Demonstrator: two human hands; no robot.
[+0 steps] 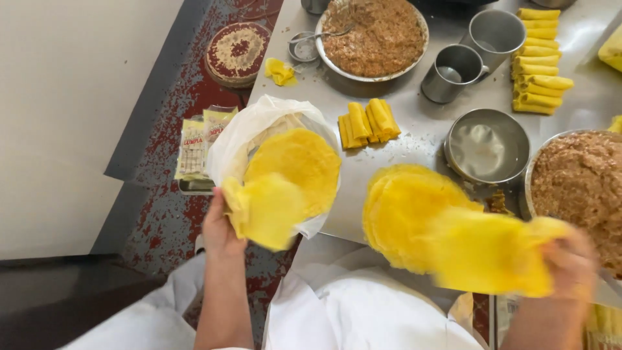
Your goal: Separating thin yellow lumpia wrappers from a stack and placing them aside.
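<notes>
Item 1: thin, round, bright yellow wrapper [269, 210], pinched in the left hand [220, 230] at its left edge, fingers closed on it. It is held just in front of a white plastic bag of stacked yellow wrappers [301, 162], and it hangs limp and partly folded. Its long axis cannot be told for certain; the free edge droops toward the person.

Item 2: second soft yellow wrapper [486, 253], gripped in the closed right hand [573, 262] and blurred. Its long axis is judged to run left to right, the free end pointing left toward a loose pile of yellow wrappers [405, 207] on the steel counter [421, 129].

Beyond the right hand: shallow metal bowl of brown minced filling [580, 188] and an empty round steel pan [487, 146].

Risks, as judged: a sheet this thin may be torn by a quick pull; 2 sheets may be lifted stuck together; the drooping edge of item 1 may be creased or dropped to the floor.
</notes>
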